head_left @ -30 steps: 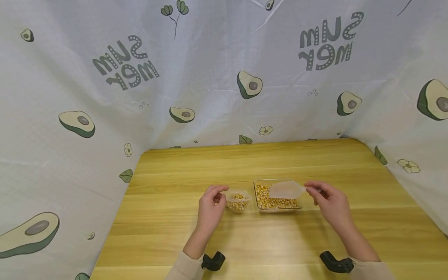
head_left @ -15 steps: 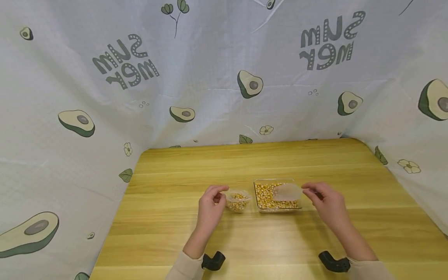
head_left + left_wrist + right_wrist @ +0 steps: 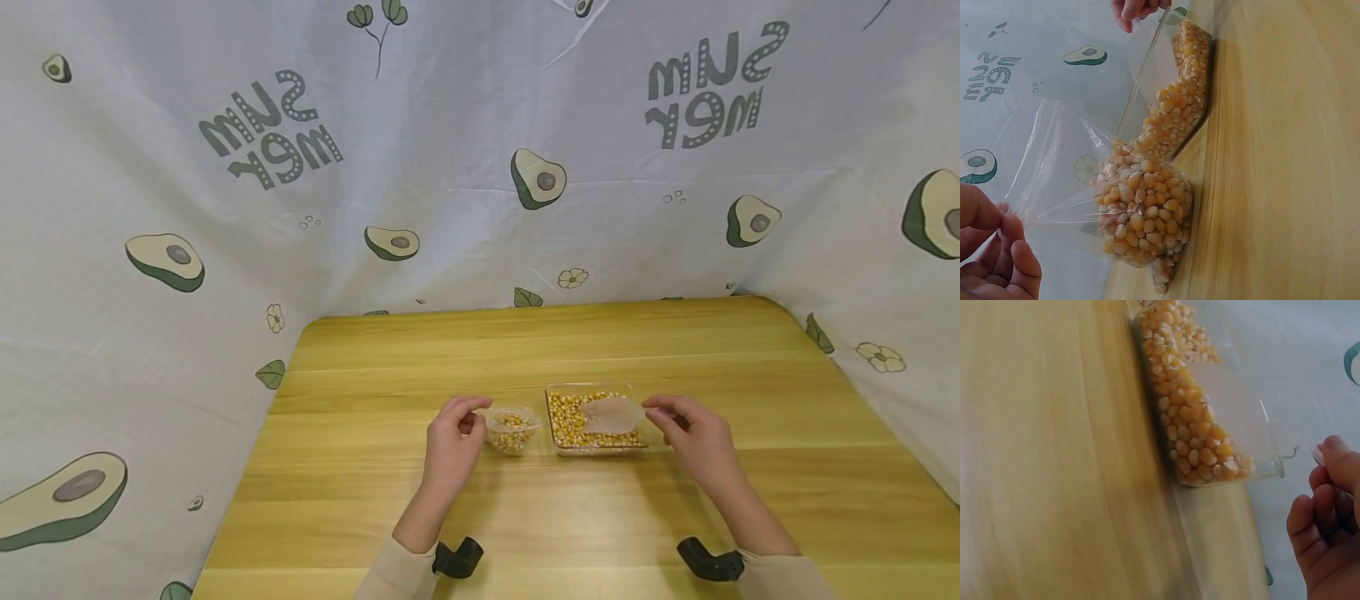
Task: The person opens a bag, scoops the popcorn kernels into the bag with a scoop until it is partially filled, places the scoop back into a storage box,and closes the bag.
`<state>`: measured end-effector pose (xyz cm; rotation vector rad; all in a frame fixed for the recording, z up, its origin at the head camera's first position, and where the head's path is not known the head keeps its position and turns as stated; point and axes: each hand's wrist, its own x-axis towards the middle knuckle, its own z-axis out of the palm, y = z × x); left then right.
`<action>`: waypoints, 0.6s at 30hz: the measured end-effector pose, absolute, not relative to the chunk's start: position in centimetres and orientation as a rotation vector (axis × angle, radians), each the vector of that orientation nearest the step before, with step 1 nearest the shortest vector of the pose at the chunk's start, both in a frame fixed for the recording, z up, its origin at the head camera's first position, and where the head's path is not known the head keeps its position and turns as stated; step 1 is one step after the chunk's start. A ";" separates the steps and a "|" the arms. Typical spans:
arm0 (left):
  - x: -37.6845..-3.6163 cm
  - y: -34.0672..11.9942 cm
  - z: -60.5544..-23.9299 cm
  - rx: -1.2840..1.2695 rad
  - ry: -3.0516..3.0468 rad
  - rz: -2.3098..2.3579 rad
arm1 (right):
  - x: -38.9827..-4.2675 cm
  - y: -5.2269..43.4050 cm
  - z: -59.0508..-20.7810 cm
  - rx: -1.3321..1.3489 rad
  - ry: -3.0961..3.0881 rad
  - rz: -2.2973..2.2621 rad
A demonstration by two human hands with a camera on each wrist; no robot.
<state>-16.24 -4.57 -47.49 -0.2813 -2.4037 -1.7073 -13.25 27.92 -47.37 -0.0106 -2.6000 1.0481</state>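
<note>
At the bag's rim, my left hand (image 3: 454,435) pinches the thin film of a clear plastic bag (image 3: 512,432). Corn kernels (image 3: 1144,212) fill the bag's lower part, which rests on the table. To its right stands a rectangular glass container (image 3: 600,452) holding more corn kernels (image 3: 567,421). My right hand (image 3: 699,440) pinches the handle end of a translucent white scoop (image 3: 611,414) between thumb and fingers. The scoop's broad blade dips inside the container against the kernels, seen through the glass in the right wrist view. Part of its edge is hidden among the kernels.
A wood-grain table (image 3: 390,367) lies under everything. Behind and beside it hangs a pale curtain (image 3: 450,192) printed with avocados. Black wrist mounts (image 3: 459,558) sit on both forearms. The bag and the container stand close together.
My right hand has moved a little left and down, and the scoop has tilted and sunk into the kernels in the container. The left hand and the bag stay in place.
</note>
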 end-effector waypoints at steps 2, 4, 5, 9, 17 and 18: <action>-16.3 -4.6 -47.5 -0.274 -2.402 -1.713 | -13.4 27.9 -47.6 -0.028 -2.609 1.081; -16.3 -4.6 -47.4 -0.268 -2.403 -1.720 | -13.5 28.0 -47.9 -0.045 -2.619 1.107; -16.3 -4.6 -47.4 -0.265 -2.403 -1.724 | -13.5 28.0 -48.0 -0.051 -2.625 1.118; -16.3 -4.6 -47.4 -0.247 -2.407 -1.737 | -13.8 28.1 -48.5 -0.088 -2.645 1.205; -16.3 -4.7 -47.5 -0.251 -2.412 -1.750 | -14.3 28.3 -49.8 -0.168 -2.624 1.429; -16.3 -4.7 -47.6 -0.251 -2.411 -1.749 | -14.4 28.3 -49.9 -0.170 -2.615 1.453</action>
